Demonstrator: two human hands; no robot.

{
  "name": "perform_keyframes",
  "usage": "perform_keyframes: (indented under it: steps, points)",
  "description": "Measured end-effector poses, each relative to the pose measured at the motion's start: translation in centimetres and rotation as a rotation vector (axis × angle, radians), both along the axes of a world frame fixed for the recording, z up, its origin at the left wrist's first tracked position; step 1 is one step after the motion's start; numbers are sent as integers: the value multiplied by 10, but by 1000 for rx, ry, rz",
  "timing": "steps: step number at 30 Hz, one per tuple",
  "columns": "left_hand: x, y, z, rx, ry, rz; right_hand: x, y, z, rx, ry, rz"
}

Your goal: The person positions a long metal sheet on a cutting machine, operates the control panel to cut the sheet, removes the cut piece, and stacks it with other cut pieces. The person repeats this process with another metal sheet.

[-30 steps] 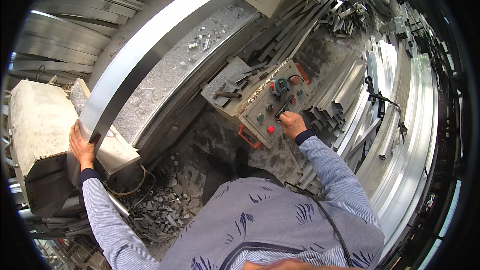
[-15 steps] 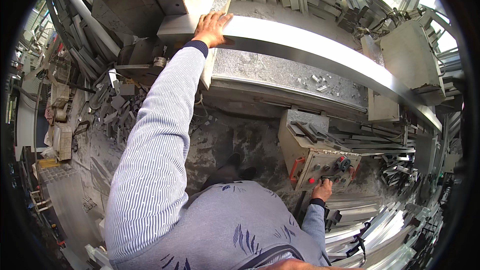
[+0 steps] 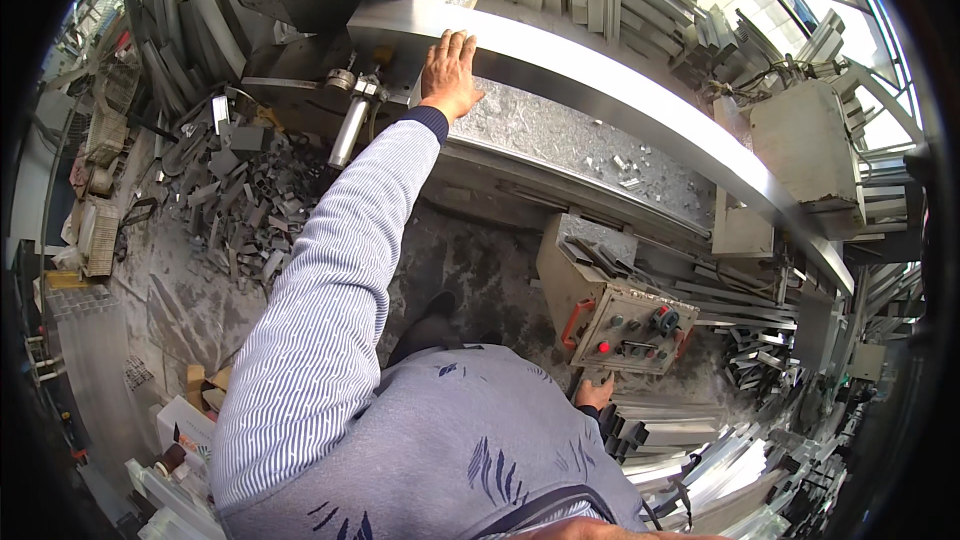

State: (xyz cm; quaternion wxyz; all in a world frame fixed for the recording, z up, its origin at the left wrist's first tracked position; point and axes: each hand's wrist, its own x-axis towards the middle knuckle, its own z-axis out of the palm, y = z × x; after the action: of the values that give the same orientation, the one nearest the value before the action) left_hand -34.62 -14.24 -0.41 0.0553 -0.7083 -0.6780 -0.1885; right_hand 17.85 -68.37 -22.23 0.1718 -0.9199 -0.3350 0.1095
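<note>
1. The long, silvery, rectangular metal bar (image 3: 600,65) looks smooth and glossy, glaring almost white on top.
2. Under it, the flat grey machine bed (image 3: 535,125) seems rough and grainy, scattered with bright metal chips.
3. From here, the boxy cream control cabinet (image 3: 568,275) looks like matt painted metal, scuffed; its round red button (image 3: 603,347) has a plastic-like shine.
4. The blue-and-white striped sleeve (image 3: 330,260) is matt, creased cloth.
5. The heaped grey metal offcuts (image 3: 240,180) look mostly dull.

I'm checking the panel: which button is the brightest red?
The button at the lower left of the panel, nearest the right hand; the other controls look darker or duller.
</note>
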Motion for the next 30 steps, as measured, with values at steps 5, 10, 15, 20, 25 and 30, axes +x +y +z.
perform_keyframes:
  steps: [5, 10, 15, 20, 25, 30]
  points:
    - [25, -90, -53, -143, -413, -180, 61, -29, -34, -173, 167, -185]
    - [78, -298, -223, -594, -855, 44, 122, -24, -28, 22, 188, -122]
    - [46, -560, -354, -1216, -519, 250, 189, 6, 15, 130, 43, 1]
    - [28, -702, -346, -1293, -629, 301, 234, 25, 44, 194, -30, 205]
    - [118, -678, -286, -1193, -825, 481, 236, 31, 55, 206, -3, 457]
    - [246, -587, -226, -1114, -1203, 468, 232, 30, 62, 165, -94, 506]
